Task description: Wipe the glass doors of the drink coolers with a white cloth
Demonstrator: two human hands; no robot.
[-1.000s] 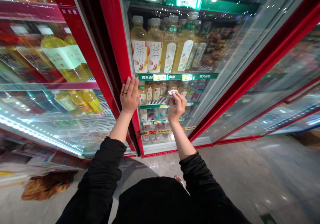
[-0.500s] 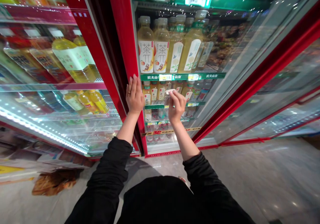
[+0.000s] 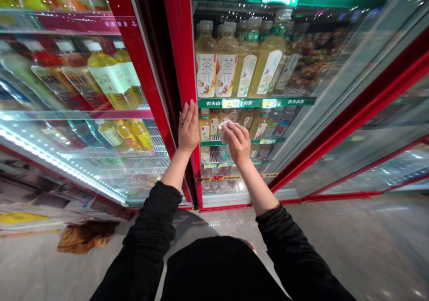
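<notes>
My left hand (image 3: 188, 126) lies flat against the red door frame (image 3: 179, 55) of a glass-fronted drinks fridge, fingers stretched upward. My right hand (image 3: 238, 142) is closed on a crumpled white tissue (image 3: 225, 125), held up at the glass door (image 3: 231, 193). Whether it is a paper tissue or a thin cloth is hard to make out, as the fingers cover part of it. Behind the glass, tea bottles (image 3: 226, 64) stand on a shelf above my right hand, and smaller bottles (image 3: 260, 124) sit on the shelf behind it.
To the left is another fridge with yellow bottles (image 3: 109, 70) and a lit strip (image 3: 60, 162) along its lower edge. A red door edge (image 3: 335, 126) slants across the right. A brown crumpled item (image 3: 85, 237) lies on the grey floor (image 3: 378, 247).
The whole view has shifted, so the fridges and both hands appear slightly further right. My right hand with the tissue has moved a little left relative to the shelves. My left hand stays on the frame.
</notes>
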